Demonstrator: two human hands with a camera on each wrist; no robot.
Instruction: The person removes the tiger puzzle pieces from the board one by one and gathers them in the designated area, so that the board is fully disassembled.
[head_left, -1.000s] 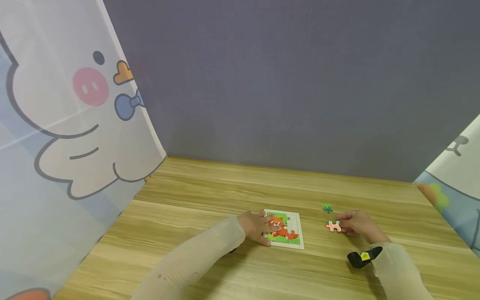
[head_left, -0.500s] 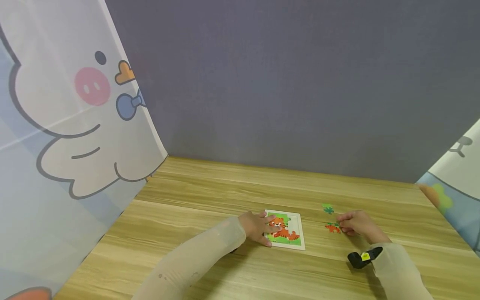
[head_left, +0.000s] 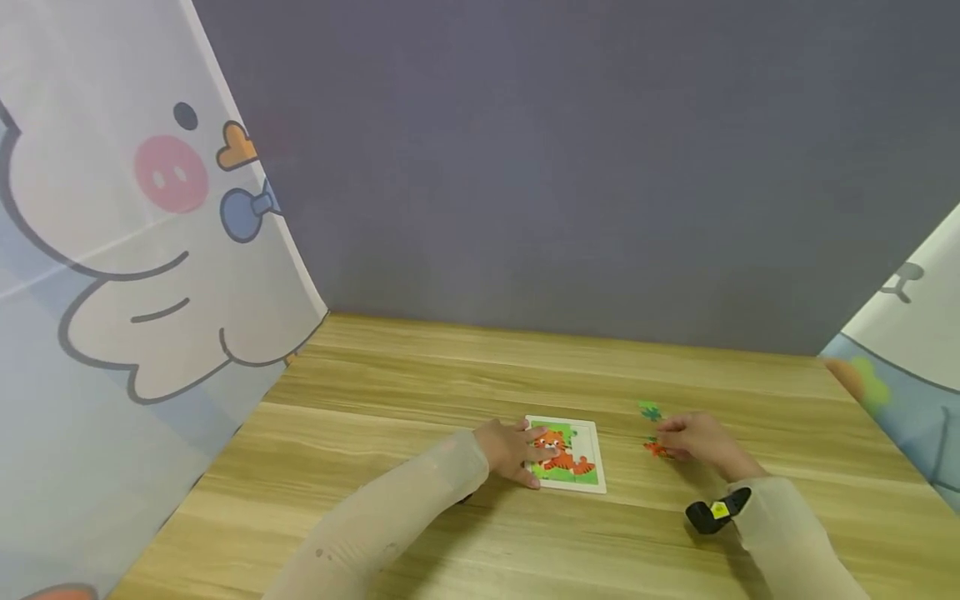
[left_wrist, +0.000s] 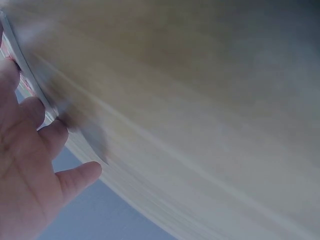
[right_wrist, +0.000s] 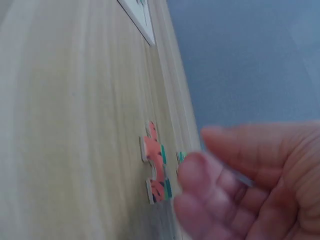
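A square puzzle in a white frame lies on the wooden table, showing an orange tiger on green with a bare area at its upper right. My left hand rests on the puzzle's left part with spread fingers; in the left wrist view, its fingers reach over the frame's edge. To the right, my right hand hovers close over an orange puzzle piece with green edges, partly covering it in the head view. In the right wrist view, thumb and fingers are apart, and the piece lies beside them on the table.
A green puzzle piece lies just behind the orange one. A grey panel stands along the table's back edge. Cartoon-printed curtains hang at both sides. A black wrist camera is on the right wrist.
The orange piece looked pale and tilted at the right fingertips a second ago, then lay flatter and deeper orange. The right hand has shifted slightly left over it. The left hand stays on the puzzle.
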